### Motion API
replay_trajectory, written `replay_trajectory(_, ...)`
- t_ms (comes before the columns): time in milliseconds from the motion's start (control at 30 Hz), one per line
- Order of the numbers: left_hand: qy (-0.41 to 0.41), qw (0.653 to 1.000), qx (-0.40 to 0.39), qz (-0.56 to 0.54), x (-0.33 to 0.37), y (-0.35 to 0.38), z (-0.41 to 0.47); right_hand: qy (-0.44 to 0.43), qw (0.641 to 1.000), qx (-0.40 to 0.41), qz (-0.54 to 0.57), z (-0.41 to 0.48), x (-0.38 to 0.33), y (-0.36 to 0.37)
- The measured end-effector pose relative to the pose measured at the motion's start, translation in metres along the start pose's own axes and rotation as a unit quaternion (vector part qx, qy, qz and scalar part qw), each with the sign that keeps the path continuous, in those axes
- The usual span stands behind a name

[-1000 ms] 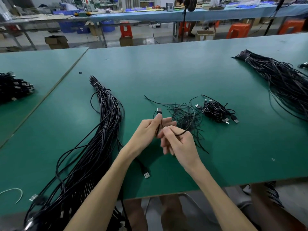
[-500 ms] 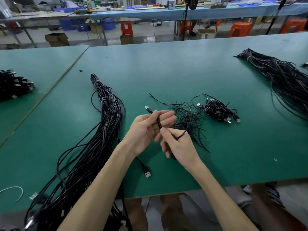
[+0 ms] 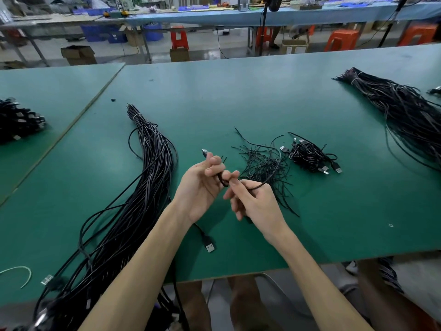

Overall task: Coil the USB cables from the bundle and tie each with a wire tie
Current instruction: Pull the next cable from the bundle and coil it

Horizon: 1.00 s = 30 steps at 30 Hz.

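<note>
**One cable in hand, two bundles on the bench**

Quick count first. Two hands, one USB cable [image 3: 276,168] between them. Two long black bundles on the green table [image 3: 238,96]: the near bundle [image 3: 148,175] just beside the left forearm, the far bundle [image 3: 405,111] well off to the right. One scraggly heap of wire ties [image 3: 260,163] right beyond the knuckles. One small heap of coiled cables [image 3: 310,155] just beside that, too tangled to count. One more dark pile [image 3: 16,120] on the neighbouring table, far left.

As for the left hand [image 3: 202,185]: fingers curled, thumb and forefinger pinching the cable just below its plug [image 3: 204,152], which pokes up past the fingertips. Same story on the right hand [image 3: 257,204]: thumb and forefinger pinching that cable, other fingers loosely bent. Small loop between the two pinches, the rest arcing out over the ties. One loose plug [image 3: 210,246] flat on the table under the left wrist.
</note>
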<state>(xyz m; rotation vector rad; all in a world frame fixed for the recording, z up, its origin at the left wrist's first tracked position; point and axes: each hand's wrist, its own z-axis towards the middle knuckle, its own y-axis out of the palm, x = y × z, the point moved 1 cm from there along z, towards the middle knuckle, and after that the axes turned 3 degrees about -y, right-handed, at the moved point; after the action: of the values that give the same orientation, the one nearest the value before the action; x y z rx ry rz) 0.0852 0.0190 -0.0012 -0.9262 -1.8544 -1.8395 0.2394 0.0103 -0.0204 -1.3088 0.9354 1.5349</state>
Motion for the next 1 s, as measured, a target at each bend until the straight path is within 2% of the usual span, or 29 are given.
replay_trajectory(100, -0.026, 0.993, -0.002, -0.117, 0.005, -0.001, -0.001, -0.012, 1.000, 0.020, -0.002, 0.000, 0.000, -0.002)
replay_trajectory(167, -0.024, 0.989, 0.006, -0.148, 0.009, -0.003, -0.001, -0.010, 0.999, 0.037, 0.016, 0.000, 0.000, -0.004)
replay_trajectory(400, 0.001, 0.997, 0.034, -0.069, 0.010, -0.004, -0.002, 0.001, 0.999, 0.051, 0.012, 0.001, 0.002, -0.004)
replay_trajectory(633, -0.005, 0.997, 0.002, -0.075, 0.007, 0.006, -0.006, 0.006, 0.999, 0.053, 0.000, 0.002, 0.004, -0.005)
replay_trajectory(867, 0.017, 0.998, 0.059, -0.003, 0.008, 0.014, -0.008, 0.014, 0.999, 0.038, -0.031, 0.002, 0.005, -0.003)
replay_trajectory(1000, 0.002, 0.999, 0.035, -0.024, 0.009, 0.016, -0.010, 0.017, 0.999, 0.042, -0.023, 0.002, 0.004, -0.003)
